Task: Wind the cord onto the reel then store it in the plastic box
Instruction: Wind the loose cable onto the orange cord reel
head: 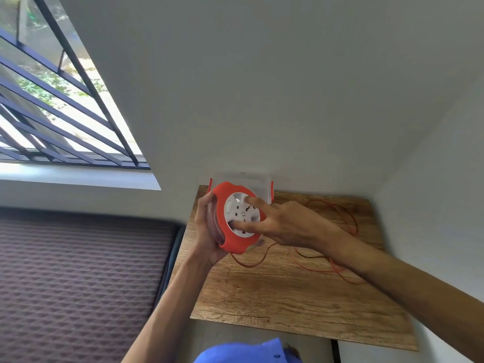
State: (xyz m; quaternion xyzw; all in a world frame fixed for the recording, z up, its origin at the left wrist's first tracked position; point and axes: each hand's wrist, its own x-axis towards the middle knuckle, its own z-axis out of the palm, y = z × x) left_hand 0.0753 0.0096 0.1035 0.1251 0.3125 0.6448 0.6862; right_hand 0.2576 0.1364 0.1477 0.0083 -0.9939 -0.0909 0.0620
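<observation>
Fingers (248,199) of the right hand (285,224) press into the white socket hub of the round orange plastic reel (230,244), gripped edge-on by the left hand (207,231) above the wooden table (288,297). Loose orange cord (332,268) trails right of the reel; the clear plastic box (242,179) sits just behind.

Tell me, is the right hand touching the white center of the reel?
Touching. The head view shows the right hand with two fingertips pressed onto the reel on its white hub, while the left hand grips the rim.
</observation>
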